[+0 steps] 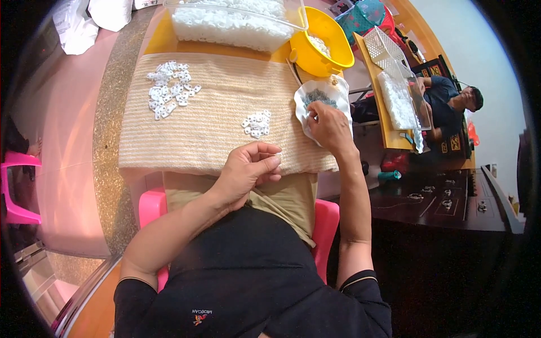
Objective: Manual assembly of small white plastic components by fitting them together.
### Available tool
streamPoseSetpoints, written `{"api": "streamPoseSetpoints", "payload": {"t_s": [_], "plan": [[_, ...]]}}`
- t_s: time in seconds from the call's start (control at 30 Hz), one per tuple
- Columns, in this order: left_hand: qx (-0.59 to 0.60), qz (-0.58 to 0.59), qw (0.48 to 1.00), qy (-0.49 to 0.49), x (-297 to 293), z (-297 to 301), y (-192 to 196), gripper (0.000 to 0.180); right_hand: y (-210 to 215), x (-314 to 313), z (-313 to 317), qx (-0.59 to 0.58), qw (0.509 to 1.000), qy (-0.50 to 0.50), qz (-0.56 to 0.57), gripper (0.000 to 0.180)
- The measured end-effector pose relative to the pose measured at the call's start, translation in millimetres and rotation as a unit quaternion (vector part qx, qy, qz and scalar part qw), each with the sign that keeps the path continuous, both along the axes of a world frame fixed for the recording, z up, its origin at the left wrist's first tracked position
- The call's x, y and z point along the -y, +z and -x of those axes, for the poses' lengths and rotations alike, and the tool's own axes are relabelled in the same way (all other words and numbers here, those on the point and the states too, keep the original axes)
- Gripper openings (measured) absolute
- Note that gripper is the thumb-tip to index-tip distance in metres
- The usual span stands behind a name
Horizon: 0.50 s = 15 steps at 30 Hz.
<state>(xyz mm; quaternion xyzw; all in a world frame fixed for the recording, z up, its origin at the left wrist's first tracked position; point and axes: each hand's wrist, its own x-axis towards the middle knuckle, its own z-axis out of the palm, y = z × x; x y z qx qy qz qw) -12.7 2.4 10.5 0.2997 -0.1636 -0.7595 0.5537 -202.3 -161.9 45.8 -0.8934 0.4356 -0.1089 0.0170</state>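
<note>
My left hand (251,168) is held over the near edge of the towel, thumb and fingers closed together. A speck of white shows at its fingertips, too small to make out. My right hand (331,128) reaches into a white wavy-rimmed dish (301,102) that holds a heap of small dark grey-green pieces (324,96). Its fingers are pinched, and what they hold is hidden. Between the hands and a little farther off lies a small pile of white plastic parts with holes (257,124). A larger pile of the same parts (169,87) is at the far left.
A striped beige towel (214,101) covers the table. Beyond it stand a clear bin of white parts (236,25) and a yellow basin (332,28). To the right, another person (451,104) sits by a second bin of white parts (397,101). A pink chair (327,231) is under me.
</note>
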Motion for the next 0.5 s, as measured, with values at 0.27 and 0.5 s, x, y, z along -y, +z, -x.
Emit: {"api": "streamPoseSetpoints", "payload": {"t_s": [0.27,0.5], "plan": [[0.009,-0.010,1.000,-0.002,0.1,1.6,-0.9,0.019,0.8,3.6,4.1,-0.034,0.999,0.003,-0.007,0.013],[0.008,-0.007,1.000,-0.001,-0.9,2.2,-0.3,0.019,6.6,2.7,-1.1,-0.054,0.998,0.002,-0.030,0.011]]}}
